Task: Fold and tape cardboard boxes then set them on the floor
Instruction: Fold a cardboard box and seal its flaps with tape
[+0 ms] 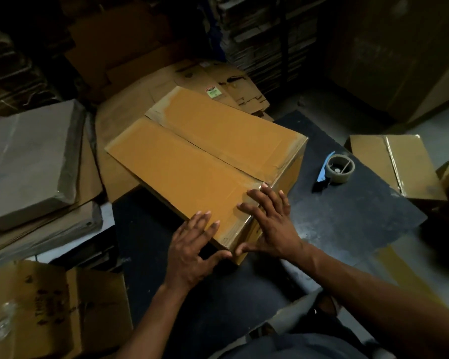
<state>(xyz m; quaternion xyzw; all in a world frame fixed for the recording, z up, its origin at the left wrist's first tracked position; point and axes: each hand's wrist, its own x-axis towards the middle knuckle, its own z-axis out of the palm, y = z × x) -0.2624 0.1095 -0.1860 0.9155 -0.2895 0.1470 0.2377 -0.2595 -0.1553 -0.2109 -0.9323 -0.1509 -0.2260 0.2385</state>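
The cardboard box [205, 161] lies on a dark mat [347, 216] on the floor, at the centre of the scene. Its two long top flaps are folded shut and meet along a seam that runs from the near right corner toward the far left. Clear tape covers the near end of that seam and wraps over the near edge.

The left hand [195, 252] rests on the near corner of the box, fingers spread flat on the top face, thumb down the near side wall. The right hand [272, 224] lies just right of it, fingers spread and pressed flat on the taped area, thumb against the near side wall. The two thumbs nearly meet at the corner. Neither hand grips anything.

A tape dispenser [335, 171] with a blue handle lies on the mat to the right of the box, apart from it. A second box [397, 164] sits at the right edge of the mat. Wrapped bundles of flat cardboard [29, 161] are stacked to the left. An open carton [55, 312] stands at the near left. Flattened boxes [218, 81] lie beyond the far end of the box.
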